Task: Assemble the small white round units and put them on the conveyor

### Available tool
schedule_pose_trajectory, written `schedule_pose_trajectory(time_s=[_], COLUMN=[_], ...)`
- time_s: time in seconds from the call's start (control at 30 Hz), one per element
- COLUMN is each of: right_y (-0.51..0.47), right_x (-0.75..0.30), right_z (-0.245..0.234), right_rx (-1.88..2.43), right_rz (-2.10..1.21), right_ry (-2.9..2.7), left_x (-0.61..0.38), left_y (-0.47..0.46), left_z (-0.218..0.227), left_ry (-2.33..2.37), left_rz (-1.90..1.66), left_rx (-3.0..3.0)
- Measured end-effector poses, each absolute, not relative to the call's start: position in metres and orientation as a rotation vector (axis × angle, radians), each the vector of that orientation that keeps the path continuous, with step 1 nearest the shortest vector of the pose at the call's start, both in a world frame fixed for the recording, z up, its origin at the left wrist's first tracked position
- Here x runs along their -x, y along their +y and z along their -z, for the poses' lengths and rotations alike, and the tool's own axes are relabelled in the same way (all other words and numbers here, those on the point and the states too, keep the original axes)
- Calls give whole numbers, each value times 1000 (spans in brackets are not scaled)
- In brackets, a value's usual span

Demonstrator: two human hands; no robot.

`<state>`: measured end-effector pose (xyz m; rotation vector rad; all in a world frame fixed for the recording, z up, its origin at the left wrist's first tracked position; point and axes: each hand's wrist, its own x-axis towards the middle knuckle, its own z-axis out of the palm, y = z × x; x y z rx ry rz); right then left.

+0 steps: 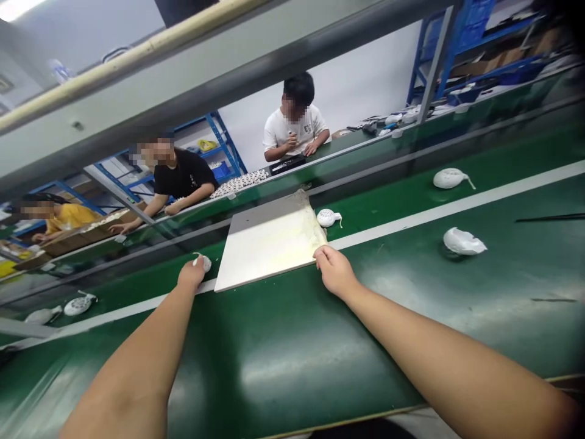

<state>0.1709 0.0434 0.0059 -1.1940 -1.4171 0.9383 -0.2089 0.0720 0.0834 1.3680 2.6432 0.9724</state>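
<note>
My left hand (191,274) is closed around a small white rounded device with a cord (207,264), just left of a flat white board (262,241). Most of that device is hidden by my fingers. At the board's near right corner, my right hand (336,268) pinches the edge between thumb and fingers. The board lies tilted in view across a white stripe on the green belt (274,347). Beyond its right edge rests another white device (326,217), with dark marks on top and a short cord.
Farther right lie a white corded device (448,178) and a crumpled white piece (464,241). Two more white devices, one dark-patterned (78,303), sit far left. A metal beam (183,73) crosses overhead. Several people, one in a white shirt (292,131), work across the belt.
</note>
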Motion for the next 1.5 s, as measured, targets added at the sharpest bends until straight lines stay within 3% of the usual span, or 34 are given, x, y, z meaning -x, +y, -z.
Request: schedule_pose_trajectory(time_s=[0.13, 0.37, 0.5, 0.63, 0.87, 1.03, 1.17, 1.3, 1.5], right_y=[43, 42, 44, 45, 32, 20, 6, -11, -10], right_x=[-168, -167, -169, -170, -174, -173, -168, -159, -157], right_z=[-8, -9, -9, -7, -20, -20, -20, -25, -22], right_rx=[1203, 1171, 1173, 1162, 947, 894, 900, 790, 809], right_rz=[-917, -953, -936, -898, -279, -659, -1027, -1283, -1446], right_ry=[-1413, -1370, -1331, -1296, -1514, -1800, -1687, -1642, -1451], left_x=[176, -16, -96, -103, -26, 6, 13, 5, -4], left_y=[98, 170, 192, 196, 96, 16, -18, -30, -29], left_z=[-88, -62, -49, -60, -76, -65, -65, -60, -42], left_ry=[2620, 1615, 1340, 1390, 1288, 1270, 1347, 1059, 996], left_rz=[-863, -596, -477, -626, -772, -902, -1303, -1394, -1598], left_rx=[-1689, -2510, -2429, -2277, -1695, -1354, -1898, -2168, -1558])
